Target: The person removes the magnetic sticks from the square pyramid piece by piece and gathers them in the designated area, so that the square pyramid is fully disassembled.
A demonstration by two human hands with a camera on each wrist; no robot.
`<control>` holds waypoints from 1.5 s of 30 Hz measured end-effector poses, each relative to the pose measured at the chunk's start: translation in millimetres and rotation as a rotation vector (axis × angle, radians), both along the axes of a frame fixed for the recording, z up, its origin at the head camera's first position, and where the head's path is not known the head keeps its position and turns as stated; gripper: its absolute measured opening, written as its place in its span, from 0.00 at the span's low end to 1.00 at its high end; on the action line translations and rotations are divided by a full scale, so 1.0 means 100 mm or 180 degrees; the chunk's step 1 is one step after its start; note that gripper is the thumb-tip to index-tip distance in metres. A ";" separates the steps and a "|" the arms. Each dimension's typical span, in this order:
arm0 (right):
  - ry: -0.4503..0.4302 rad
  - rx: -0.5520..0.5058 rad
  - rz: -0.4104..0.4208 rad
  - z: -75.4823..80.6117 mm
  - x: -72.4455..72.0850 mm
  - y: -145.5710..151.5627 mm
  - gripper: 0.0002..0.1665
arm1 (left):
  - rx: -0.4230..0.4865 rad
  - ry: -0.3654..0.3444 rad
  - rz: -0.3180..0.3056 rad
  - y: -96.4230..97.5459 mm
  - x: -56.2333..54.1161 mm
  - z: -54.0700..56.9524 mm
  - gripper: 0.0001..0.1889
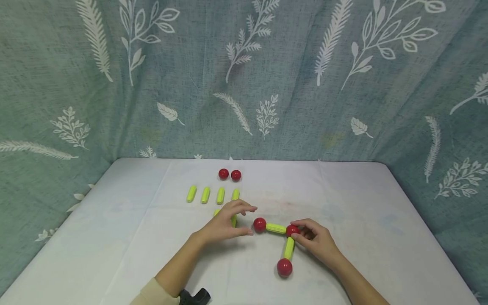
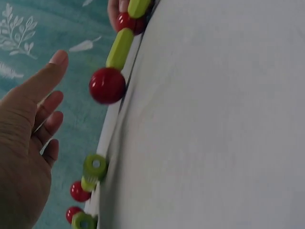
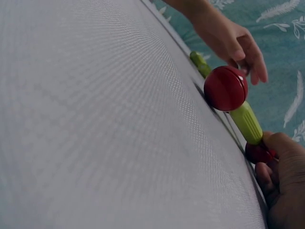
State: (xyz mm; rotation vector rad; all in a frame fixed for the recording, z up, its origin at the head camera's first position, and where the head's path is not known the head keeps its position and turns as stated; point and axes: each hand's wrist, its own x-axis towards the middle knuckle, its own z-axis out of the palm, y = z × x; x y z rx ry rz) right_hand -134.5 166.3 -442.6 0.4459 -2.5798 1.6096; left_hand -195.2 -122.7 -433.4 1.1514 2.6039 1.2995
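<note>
Three red balls joined by two yellow-green rods form an L on the white table. My right hand (image 1: 318, 241) pinches the corner ball (image 1: 292, 230) between thumb and fingers. From that ball one rod (image 1: 276, 228) runs left to a ball (image 1: 260, 225), and another rod (image 1: 289, 248) comes toward me to the near ball (image 1: 284, 267). My left hand (image 1: 226, 222) is just left of the left ball, thumb and fingers spread apart, holding nothing. In the left wrist view a gap shows between the left hand (image 2: 28, 129) and the nearest ball (image 2: 107, 85).
Two loose red balls (image 1: 230, 174) lie toward the back of the table (image 1: 343, 195). Several yellow-green rods (image 1: 205, 195) lie in front of them, some partly behind my left hand. A patterned blue-green cloth (image 1: 289, 106) hangs behind the table. A black object (image 1: 195, 296) is by my left wrist.
</note>
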 end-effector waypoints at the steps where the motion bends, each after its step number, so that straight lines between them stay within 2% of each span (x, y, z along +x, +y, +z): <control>1: 0.0003 0.0003 -0.0004 0.00 0.00 0.00 0.17 | -0.0023 -0.0024 -0.0037 0.04 0.00 0.01 0.30; 4: 0.0020 0.0021 -0.0018 -0.02 -0.01 -0.01 0.17 | -0.0158 -0.0219 -0.0048 0.16 0.01 0.03 0.31; 10: 0.0009 -0.0068 -0.0006 -0.29 -0.12 0.06 0.18 | -0.0715 -0.0572 0.0128 0.33 0.03 0.07 0.29; 14: -0.0037 -0.0088 -0.0007 -0.30 -0.13 0.08 0.18 | -0.0940 -0.0686 0.0067 0.39 0.02 0.07 0.25; 18: -0.0085 -0.0066 -0.0021 -0.30 -0.13 0.08 0.17 | -0.0966 -0.0665 0.0017 0.42 0.02 0.03 0.22; 23: -0.0047 -0.0073 -0.0024 -0.30 -0.12 0.09 0.17 | -0.0955 -0.0562 0.0061 0.45 0.05 -0.03 0.16; 28: 0.0068 -0.0114 -0.0015 -0.31 -0.13 0.09 0.16 | -0.0879 -0.0336 0.0230 0.50 0.09 -0.11 0.11; 33: 0.0100 -0.0131 -0.0018 -0.32 -0.13 0.09 0.15 | -0.0786 -0.0288 0.0350 0.52 0.12 -0.18 0.10; 41: 0.0067 -0.0085 -0.0025 -0.33 -0.13 0.08 0.16 | -0.0852 -0.0134 0.0286 0.51 0.13 -0.15 0.12; 45: 0.0057 -0.0023 -0.0059 -0.25 -0.09 0.05 0.16 | -0.0836 -0.0058 0.0245 0.49 0.13 -0.12 0.13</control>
